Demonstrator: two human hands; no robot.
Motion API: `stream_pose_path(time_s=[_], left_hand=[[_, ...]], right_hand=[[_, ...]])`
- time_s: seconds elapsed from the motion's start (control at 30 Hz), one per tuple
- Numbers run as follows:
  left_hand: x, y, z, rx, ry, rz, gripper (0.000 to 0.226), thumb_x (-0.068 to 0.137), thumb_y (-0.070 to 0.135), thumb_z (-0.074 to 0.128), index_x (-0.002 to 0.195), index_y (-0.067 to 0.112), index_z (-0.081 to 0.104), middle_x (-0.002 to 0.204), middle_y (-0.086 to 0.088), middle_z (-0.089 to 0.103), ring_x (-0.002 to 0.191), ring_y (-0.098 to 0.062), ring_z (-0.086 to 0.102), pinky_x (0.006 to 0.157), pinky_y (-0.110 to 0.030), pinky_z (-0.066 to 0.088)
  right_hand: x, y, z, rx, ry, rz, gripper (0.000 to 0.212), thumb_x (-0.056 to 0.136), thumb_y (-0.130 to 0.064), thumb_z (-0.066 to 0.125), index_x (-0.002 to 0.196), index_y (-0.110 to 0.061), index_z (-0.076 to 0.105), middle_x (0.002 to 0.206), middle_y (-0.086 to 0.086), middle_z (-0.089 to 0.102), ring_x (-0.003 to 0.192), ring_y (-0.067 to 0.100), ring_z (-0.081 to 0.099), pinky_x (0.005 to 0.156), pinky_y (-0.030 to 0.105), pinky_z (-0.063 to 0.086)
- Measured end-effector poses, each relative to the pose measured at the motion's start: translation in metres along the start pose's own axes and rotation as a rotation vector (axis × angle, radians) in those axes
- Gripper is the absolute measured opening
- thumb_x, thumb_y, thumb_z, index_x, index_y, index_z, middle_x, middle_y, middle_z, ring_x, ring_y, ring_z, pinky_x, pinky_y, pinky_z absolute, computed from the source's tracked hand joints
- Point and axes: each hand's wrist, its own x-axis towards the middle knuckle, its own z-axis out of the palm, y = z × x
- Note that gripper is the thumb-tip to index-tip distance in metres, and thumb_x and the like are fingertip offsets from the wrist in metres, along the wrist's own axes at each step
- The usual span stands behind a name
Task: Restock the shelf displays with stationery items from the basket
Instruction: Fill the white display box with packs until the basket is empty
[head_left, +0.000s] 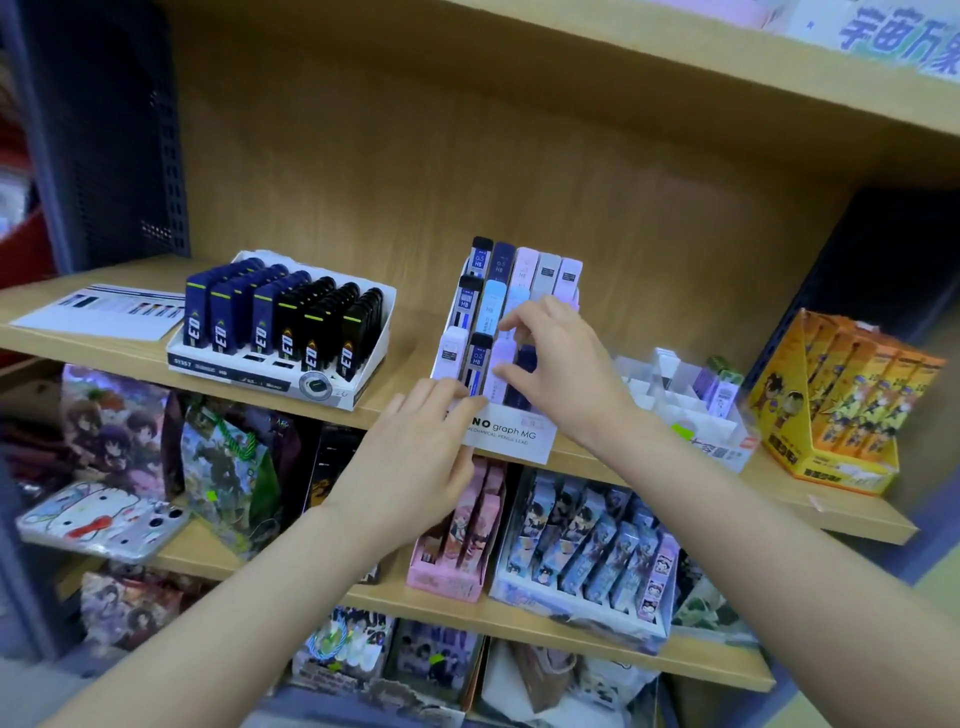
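Wooden shelf (415, 332) with a plain wood back wall. Near the middle, a white display box (519, 436) full of slim lead cases (545, 270) in rows: dark blue, light blue, pink, grey. Left of the box, a tray (260, 371) of dark blue and black cases, then a flat printed sheet (104, 312). Right of the box, a clear tray (675, 410), then an orange carton (841, 405). Left hand (421, 452) flat, fingers straight, touching the box's front. Right hand (556, 364) pinching a pale purple case (501, 356) in the box's front row.
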Motion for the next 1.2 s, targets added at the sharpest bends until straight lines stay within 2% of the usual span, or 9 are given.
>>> stream_pose_path(time_s=[0.13,0.3,0.43,0.6,0.73,0.8,0.87,0.97,1.2], left_hand=[[-0.005,0.002,0.000,0.029,-0.012,-0.011,0.045,0.081,0.027,0.040,0.118,0.011,0.059,0.112,-0.005,0.058,0.102,-0.023,0.055,0.081,-0.034,0.047],[-0.049,0.009,0.015,-0.005,0.128,-0.007,0.031,0.080,0.021,0.043,0.103,0.008,0.061,0.097,-0.007,0.057,0.091,-0.023,0.047,0.078,-0.033,0.032],[-0.112,0.011,0.060,-0.051,0.051,-0.066,0.024,0.080,0.022,0.045,0.097,0.012,0.057,0.091,-0.005,0.056,0.086,-0.022,0.044,0.073,-0.033,0.029],[-0.197,0.019,0.135,-0.144,-0.256,-0.265,0.018,0.081,0.029,0.042,0.095,0.020,0.050,0.088,-0.001,0.054,0.082,-0.021,0.047,0.071,-0.032,0.030],[-0.255,0.025,0.187,-0.258,-0.504,-0.486,0.032,0.086,0.037,0.037,0.109,0.020,0.051,0.098,-0.001,0.059,0.085,-0.023,0.061,0.072,-0.033,0.047],[-0.275,0.028,0.206,-0.353,-0.571,-0.637,0.050,0.090,0.044,0.032,0.128,0.016,0.047,0.116,-0.006,0.056,0.104,-0.027,0.058,0.088,-0.038,0.049],[-0.290,0.031,0.216,-0.448,-0.607,-0.792,0.057,0.097,0.044,0.035,0.142,0.010,0.034,0.135,-0.009,0.044,0.125,-0.025,0.045,0.106,-0.032,0.033],[-0.311,0.036,0.229,-0.566,-0.622,-0.933,0.055,0.100,0.034,0.033,0.149,0.012,0.021,0.145,-0.003,0.032,0.137,-0.018,0.030,0.107,-0.019,0.019],[-0.325,0.049,0.237,-0.811,-0.544,-1.090,0.049,0.094,0.042,0.031,0.138,0.020,0.037,0.128,0.010,0.050,0.121,0.001,0.045,0.097,-0.004,0.030]], right_hand=[[-0.015,-0.003,0.006,-0.059,0.126,-0.040,0.022,0.091,-0.022,0.060,0.111,-0.013,0.059,0.104,0.000,0.056,0.100,0.020,0.050,0.090,0.032,0.040],[-0.084,-0.001,0.024,0.005,0.230,-0.131,0.019,0.092,-0.022,0.046,0.102,-0.010,0.058,0.095,0.003,0.057,0.087,0.018,0.047,0.073,0.027,0.035],[-0.163,0.014,0.066,0.019,0.038,-0.206,0.016,0.092,-0.019,0.044,0.095,-0.011,0.058,0.088,0.003,0.056,0.082,0.019,0.047,0.070,0.028,0.035],[-0.269,0.034,0.152,0.121,-0.494,-0.053,0.019,0.089,-0.024,0.038,0.092,-0.020,0.056,0.085,-0.004,0.054,0.074,0.016,0.057,0.063,0.026,0.041],[-0.343,0.032,0.217,0.221,-0.926,0.182,0.035,0.102,-0.022,0.033,0.135,-0.016,0.040,0.133,0.002,0.043,0.117,0.021,0.050,0.084,0.027,0.040],[-0.373,0.028,0.247,0.266,-1.096,0.270,0.044,0.102,-0.023,0.034,0.145,-0.015,0.027,0.146,0.003,0.033,0.130,0.022,0.040,0.098,0.028,0.036],[-0.395,0.023,0.274,0.324,-1.161,0.339,0.047,0.101,-0.023,0.038,0.145,-0.016,0.027,0.147,0.003,0.033,0.128,0.022,0.042,0.099,0.030,0.037],[-0.412,0.011,0.309,0.432,-1.157,0.369,0.054,0.099,-0.017,0.044,0.148,-0.016,0.023,0.151,0.001,0.029,0.134,0.020,0.036,0.105,0.027,0.031],[-0.422,-0.006,0.365,0.242,-1.081,0.250,0.058,0.089,-0.027,0.062,0.141,-0.011,0.041,0.138,0.007,0.049,0.128,0.021,0.042,0.106,0.029,0.033]])
